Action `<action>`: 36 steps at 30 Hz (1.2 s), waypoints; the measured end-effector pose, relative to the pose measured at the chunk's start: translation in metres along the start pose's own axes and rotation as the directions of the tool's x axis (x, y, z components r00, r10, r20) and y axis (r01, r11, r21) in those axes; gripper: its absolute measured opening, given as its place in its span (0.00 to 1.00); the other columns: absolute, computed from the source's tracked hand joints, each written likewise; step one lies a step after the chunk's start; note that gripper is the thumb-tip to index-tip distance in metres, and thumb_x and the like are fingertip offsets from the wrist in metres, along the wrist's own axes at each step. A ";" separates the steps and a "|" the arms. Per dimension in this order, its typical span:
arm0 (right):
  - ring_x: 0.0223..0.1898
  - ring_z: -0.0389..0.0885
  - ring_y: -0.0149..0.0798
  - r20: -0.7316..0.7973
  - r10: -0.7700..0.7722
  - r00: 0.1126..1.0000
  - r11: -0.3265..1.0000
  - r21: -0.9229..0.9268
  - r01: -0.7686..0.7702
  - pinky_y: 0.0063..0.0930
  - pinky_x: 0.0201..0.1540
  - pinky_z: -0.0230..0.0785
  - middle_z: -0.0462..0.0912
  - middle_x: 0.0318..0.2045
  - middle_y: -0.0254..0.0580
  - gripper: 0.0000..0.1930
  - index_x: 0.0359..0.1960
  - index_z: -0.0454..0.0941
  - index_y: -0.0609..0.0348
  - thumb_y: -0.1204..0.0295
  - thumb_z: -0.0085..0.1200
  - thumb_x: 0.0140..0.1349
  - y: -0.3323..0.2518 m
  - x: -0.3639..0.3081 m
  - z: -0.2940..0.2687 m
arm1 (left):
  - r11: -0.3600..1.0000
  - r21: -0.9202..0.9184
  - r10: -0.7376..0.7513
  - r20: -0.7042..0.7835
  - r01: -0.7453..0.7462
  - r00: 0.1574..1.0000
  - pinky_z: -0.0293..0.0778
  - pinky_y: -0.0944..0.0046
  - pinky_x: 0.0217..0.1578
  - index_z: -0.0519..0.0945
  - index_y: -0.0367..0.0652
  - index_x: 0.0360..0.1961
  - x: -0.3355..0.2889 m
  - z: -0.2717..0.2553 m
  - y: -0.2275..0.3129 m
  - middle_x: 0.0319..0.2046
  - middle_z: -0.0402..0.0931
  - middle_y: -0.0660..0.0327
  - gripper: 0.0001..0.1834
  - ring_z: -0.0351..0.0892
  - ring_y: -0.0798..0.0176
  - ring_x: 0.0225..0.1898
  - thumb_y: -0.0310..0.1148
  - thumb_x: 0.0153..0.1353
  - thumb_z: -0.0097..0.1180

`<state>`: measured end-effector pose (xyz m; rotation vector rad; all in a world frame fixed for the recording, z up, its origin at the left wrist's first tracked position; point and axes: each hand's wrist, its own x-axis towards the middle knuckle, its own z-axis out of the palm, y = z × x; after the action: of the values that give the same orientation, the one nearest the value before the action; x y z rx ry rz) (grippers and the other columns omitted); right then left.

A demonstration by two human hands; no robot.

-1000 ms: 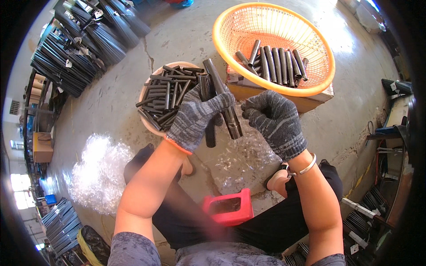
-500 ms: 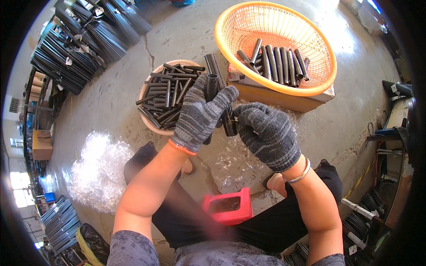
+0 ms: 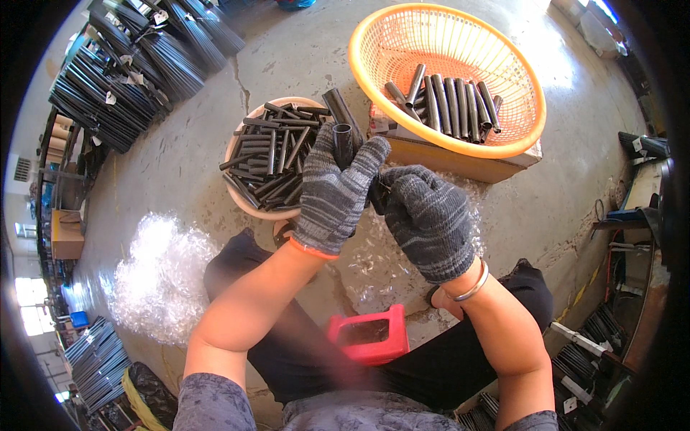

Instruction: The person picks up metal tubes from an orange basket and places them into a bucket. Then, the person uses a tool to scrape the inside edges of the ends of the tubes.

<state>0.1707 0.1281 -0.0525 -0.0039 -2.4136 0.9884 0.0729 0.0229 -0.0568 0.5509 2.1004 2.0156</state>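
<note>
My left hand (image 3: 332, 197), in a grey striped knit glove, is wrapped round two short black tubes. One tube (image 3: 343, 147) shows its hollow end above the thumb. The longer-looking tube (image 3: 339, 106) slants behind it, its lower end coming out beside my right hand (image 3: 430, 224). That gloved hand is pinched closed right at this lower end; a thin bit shows at its fingertips, too small to name. Behind my left hand stands a pale round basin (image 3: 231, 188) heaped with black tubes (image 3: 272, 147). An orange mesh basket (image 3: 496, 50) holds several larger black tubes (image 3: 449, 104).
The basket leans on a cardboard box (image 3: 460, 159). A red plastic stool (image 3: 370, 352) stands between my legs. Crumpled clear plastic film (image 3: 162, 280) lies on the floor to the left, with scraps below my hands. Bundles of long black tubes (image 3: 108, 100) are stacked far left.
My left hand has shifted slightly right, closer to my right hand, and the slanting tube has tilted further left at its top. My right hand stays pinched near the tube's lower end.
</note>
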 end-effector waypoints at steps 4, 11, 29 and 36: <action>0.31 0.78 0.51 -0.008 0.084 0.996 0.996 -0.026 -0.084 0.36 0.34 0.70 0.78 0.28 0.47 0.10 0.33 0.77 0.59 0.82 0.56 0.47 -0.001 0.000 0.004 | 0.998 -0.061 -0.019 -0.036 0.016 0.999 0.69 0.70 0.27 0.75 0.39 0.32 -0.004 0.004 0.000 0.23 0.74 0.67 0.10 0.70 0.72 0.24 0.31 0.55 0.64; 0.26 0.74 0.51 -0.083 0.052 0.995 0.998 -0.026 -0.055 0.42 0.27 0.66 0.73 0.23 0.46 0.04 0.25 0.73 0.57 0.75 0.56 0.49 0.004 -0.001 0.013 | 0.999 -0.053 -0.006 -0.030 0.004 1.000 0.70 0.71 0.29 0.75 0.39 0.33 -0.006 0.004 -0.001 0.26 0.76 0.66 0.10 0.72 0.73 0.26 0.30 0.55 0.64; 0.26 0.77 0.30 -0.042 0.307 0.951 0.856 0.449 -0.257 0.23 0.32 0.71 0.80 0.26 0.42 0.07 0.33 0.78 0.62 0.81 0.58 0.51 0.017 -0.002 -0.003 | 0.983 -0.150 -0.088 0.118 0.105 0.989 0.74 0.70 0.39 0.76 0.41 0.41 -0.002 -0.014 0.001 0.35 0.78 0.65 0.09 0.76 0.71 0.35 0.30 0.60 0.59; 0.29 0.78 0.29 0.053 0.210 0.976 0.945 0.246 -0.217 0.23 0.34 0.72 0.82 0.28 0.41 0.07 0.34 0.79 0.63 0.81 0.57 0.52 0.005 0.006 -0.019 | 0.978 -0.200 -0.038 0.081 0.054 0.996 0.70 0.72 0.30 0.76 0.40 0.32 -0.007 -0.004 0.006 0.24 0.76 0.67 0.08 0.72 0.75 0.26 0.29 0.56 0.63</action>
<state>0.1739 0.1455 -0.0419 -0.1674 -2.3303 1.3954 0.0781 0.0165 -0.0515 0.5306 1.8203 2.1144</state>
